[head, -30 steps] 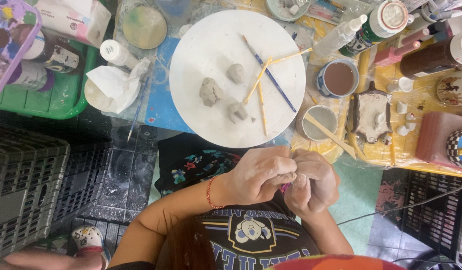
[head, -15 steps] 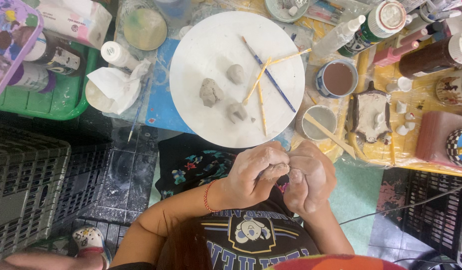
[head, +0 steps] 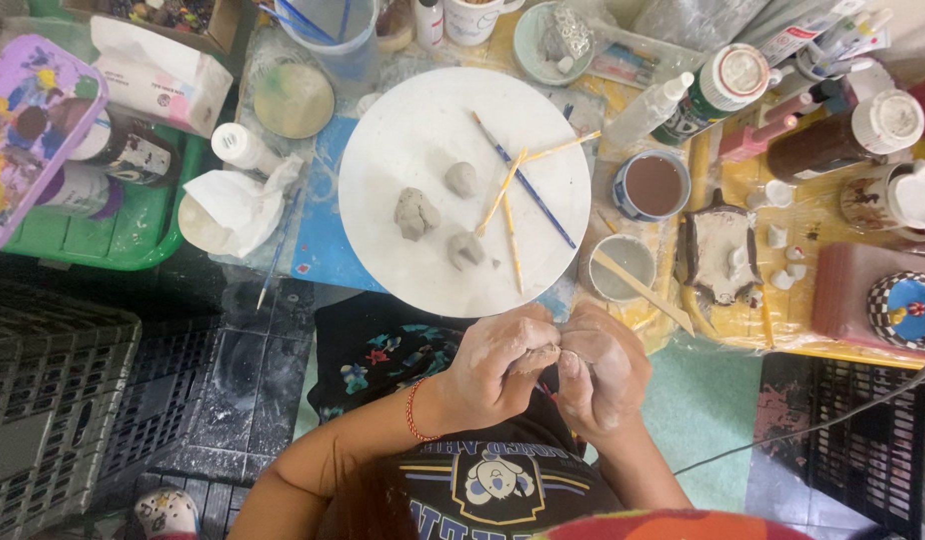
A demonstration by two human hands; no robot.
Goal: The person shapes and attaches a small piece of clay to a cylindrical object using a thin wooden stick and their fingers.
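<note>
Clay lump (head: 543, 357), seemingly pinched between left hand (head: 498, 367) and right hand (head: 605, 370).

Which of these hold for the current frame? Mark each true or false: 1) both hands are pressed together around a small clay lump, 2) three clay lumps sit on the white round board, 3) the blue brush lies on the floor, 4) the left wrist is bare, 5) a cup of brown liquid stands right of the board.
1) True: the left hand and right hand close on a clay lump.
2) True: three clay lumps lie on the white round board.
3) False: the blue brush lies on the board.
4) False: a red bracelet circles it.
5) True: the cup of brown liquid stands there.
</note>
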